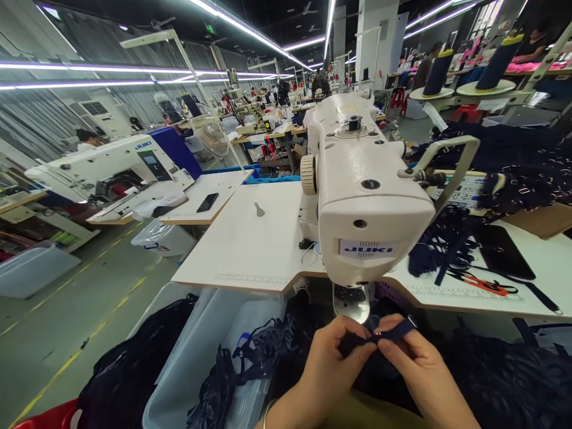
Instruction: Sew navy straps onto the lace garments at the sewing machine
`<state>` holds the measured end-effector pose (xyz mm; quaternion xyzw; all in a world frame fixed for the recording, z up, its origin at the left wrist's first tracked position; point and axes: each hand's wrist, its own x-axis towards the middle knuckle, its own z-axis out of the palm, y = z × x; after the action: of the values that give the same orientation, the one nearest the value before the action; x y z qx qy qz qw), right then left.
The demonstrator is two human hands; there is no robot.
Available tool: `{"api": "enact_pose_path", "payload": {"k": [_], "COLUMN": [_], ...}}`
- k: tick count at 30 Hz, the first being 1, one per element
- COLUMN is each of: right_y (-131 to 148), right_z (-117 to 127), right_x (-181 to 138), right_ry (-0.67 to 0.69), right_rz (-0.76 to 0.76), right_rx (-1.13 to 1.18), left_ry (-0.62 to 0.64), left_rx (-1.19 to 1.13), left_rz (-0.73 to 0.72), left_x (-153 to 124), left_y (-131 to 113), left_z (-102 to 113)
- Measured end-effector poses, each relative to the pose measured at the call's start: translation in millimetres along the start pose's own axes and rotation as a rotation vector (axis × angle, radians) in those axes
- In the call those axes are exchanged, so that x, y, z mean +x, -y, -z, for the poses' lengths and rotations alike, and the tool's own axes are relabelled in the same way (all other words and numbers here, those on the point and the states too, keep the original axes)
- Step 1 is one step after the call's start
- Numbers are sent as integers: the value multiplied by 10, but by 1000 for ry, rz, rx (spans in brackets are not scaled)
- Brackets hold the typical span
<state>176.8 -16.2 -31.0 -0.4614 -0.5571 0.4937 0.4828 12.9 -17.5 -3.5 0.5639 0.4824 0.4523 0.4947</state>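
Observation:
My left hand (333, 357) and my right hand (413, 363) meet just below the head of a white JUKI sewing machine (361, 185). Both pinch a narrow navy strap (395, 332) between fingertips, the strap stretched between them. The machine's presser foot area (351, 301) sits directly above my fingers. Dark navy lace fabric (500, 375) lies in my lap under the hands.
A white worktable (250, 238) spreads left of the machine. A clear bin (210, 357) with navy straps stands below left. A black phone (503, 250), orange scissors (482, 283) and navy pieces lie at right. Other machines and workers fill the hall behind.

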Motion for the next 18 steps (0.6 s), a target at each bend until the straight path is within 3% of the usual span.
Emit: {"api": "enact_pose_path", "payload": {"k": [2,6,12,18], "right_y": [18,2,-83,-71], "right_z": [-39,-86,-79,-52], "right_x": [2,-9,-4,7], "right_ry": [-101,-128,-120,-73], "right_rz": [151,347,460,452], "right_rx": [-9,-50,-2,37], "left_ry": [-40,-88,-109,-68], "left_rx": [82,178,281,323], "left_rz": [-108,-328,-490,-613], "left_x": [-3,-17,-36,-53], "left_y": [37,93,134,163], "left_z": [-11,-21,-18,11]}}
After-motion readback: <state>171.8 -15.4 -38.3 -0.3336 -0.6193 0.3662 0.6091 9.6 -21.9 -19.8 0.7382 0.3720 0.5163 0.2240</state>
